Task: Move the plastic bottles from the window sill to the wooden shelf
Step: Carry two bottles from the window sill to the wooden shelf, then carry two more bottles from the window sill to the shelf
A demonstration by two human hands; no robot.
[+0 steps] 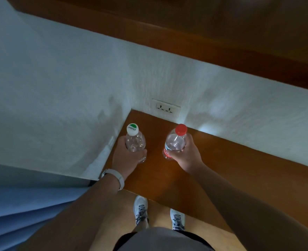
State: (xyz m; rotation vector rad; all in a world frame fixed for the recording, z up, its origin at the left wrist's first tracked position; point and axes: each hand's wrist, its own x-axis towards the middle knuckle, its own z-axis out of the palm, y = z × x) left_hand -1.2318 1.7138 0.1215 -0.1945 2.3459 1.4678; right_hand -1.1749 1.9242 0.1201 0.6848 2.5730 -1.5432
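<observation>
A white wall [59,87] meets in a corner above the wooden shelf [222,160], with a blue curtain [23,214] lower left. Over the shelf's corner, the left grip [126,156], a white wristband [115,176] behind it, is wrapped round a clear bottle with a white-and-green cap [136,140]. The right grip [185,153] is wrapped round a clear red-capped bottle [175,142]. Both bottles are upright and apart; whether their bases touch the wood is unclear. A wall socket [166,106] sits just behind them
</observation>
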